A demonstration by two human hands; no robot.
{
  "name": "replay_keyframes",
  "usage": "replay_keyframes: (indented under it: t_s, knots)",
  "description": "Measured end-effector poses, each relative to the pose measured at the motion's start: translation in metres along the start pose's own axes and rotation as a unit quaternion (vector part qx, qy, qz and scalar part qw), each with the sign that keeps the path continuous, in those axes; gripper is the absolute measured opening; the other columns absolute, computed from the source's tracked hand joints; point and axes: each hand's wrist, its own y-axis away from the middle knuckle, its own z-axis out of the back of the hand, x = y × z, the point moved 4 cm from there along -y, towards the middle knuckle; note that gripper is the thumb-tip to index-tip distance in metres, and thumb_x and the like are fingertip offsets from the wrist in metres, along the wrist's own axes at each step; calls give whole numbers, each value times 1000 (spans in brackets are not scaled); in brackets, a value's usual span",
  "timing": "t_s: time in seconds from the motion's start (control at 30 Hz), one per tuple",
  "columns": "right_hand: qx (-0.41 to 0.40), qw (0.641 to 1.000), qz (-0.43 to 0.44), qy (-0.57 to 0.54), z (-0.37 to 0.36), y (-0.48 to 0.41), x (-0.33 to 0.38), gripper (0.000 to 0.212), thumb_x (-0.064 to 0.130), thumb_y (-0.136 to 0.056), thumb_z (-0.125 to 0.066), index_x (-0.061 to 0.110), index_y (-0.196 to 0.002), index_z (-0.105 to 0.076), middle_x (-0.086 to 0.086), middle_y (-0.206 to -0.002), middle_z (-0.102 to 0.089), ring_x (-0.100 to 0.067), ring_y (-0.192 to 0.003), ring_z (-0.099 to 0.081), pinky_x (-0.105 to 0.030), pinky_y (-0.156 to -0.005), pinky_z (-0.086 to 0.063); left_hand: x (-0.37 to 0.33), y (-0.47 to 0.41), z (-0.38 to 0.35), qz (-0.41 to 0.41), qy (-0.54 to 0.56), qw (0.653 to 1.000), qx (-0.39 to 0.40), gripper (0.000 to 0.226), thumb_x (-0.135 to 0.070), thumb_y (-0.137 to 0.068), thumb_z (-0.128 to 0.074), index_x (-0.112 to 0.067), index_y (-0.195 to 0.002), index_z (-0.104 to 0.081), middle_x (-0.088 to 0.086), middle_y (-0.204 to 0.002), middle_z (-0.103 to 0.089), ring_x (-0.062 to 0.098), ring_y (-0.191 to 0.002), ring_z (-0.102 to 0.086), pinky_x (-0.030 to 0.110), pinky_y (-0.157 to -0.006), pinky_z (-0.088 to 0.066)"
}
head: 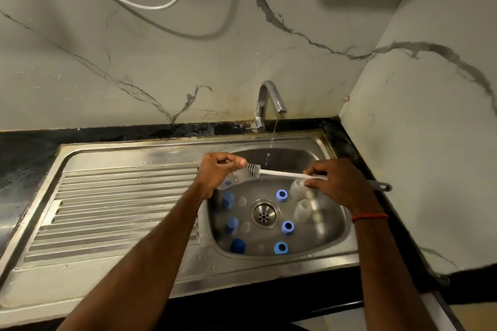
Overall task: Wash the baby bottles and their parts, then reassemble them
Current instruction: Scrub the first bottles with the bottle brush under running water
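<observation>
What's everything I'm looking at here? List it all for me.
sink: one, steel, basin right, ribbed drainboard left
tap: one, chrome, behind basin, running
brush: one, white handle, grey bristles, held over basin
rings: three, blue, right of drain
caps: three, blue, left of drain
bottles: at least two, clear, basin's right side
cable: one, white, on marble wall
left hand: pinches brush's bristle tip
right hand: grips brush handle, red thread on wrist

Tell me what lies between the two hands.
The bottle brush spans it: bristles at the left hand, handle pinched by the right hand, in the head view.
</observation>
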Motion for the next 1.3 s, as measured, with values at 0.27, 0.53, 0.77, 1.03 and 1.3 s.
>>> replay_keyframes:
  t_s: [0.27,0.53,0.77,1.03,1.3]
  knots:
    - [73,996,-14,-59,-15,14,34,11,30,-92,-68,22,-85,-73,13,-68,-65,-2,-66,-63,-22,-66,-50,-14,4,8,-29,0,999,-21,37,-38,-70,-81,-2,-72,-70,0,-65,-71,12,-60,-66,22,-44,-48]
    - [144,985,-9,-99,-24,-1,53,26,36,-100,-52,24,-82,-68,0,-79,-71,-10,-64,-61,-30,-66,-52,-47,-5,-6,-92,-63,993,-45,38,-45,-71,-78,-8,-78,-76,4,-71,-73,24,-66,-69,33,-62,-56]
    - [71,994,25,-79,-23,-2,44,35,42,-100,-50,15,-88,-68,-8,-73,-64,-13,-59,-51,-37,-61,-44,-32,-8,-35,165,446,869,-135,44,-40,-80,-81,-21,-114,-61,7,-110,-65,29,-103,-65,55,-87,-56]
    - [-44,995,87,1,-25,-3,40,21,45,-101,-45,36,-116,-57,9,-76,-59,-9,-65,-54,-27,-58,-45,-29,-14,-62,169,604,766,-140,54,-59,-78,-73,-15,-105,-56,7,-89,-61,24,-80,-64,43,-84,-58]
    - [-231,939,145,210,-17,1,46,38,23,-95,-46,28,-129,-62,2,-80,-57,-14,-70,-54,-26,-56,-47,-61,-22,-64,134,589,779,-169,27,-44,-88,-60,-20,-79,-55,-2,-70,-54,17,-67,-55,34,-67,-49]
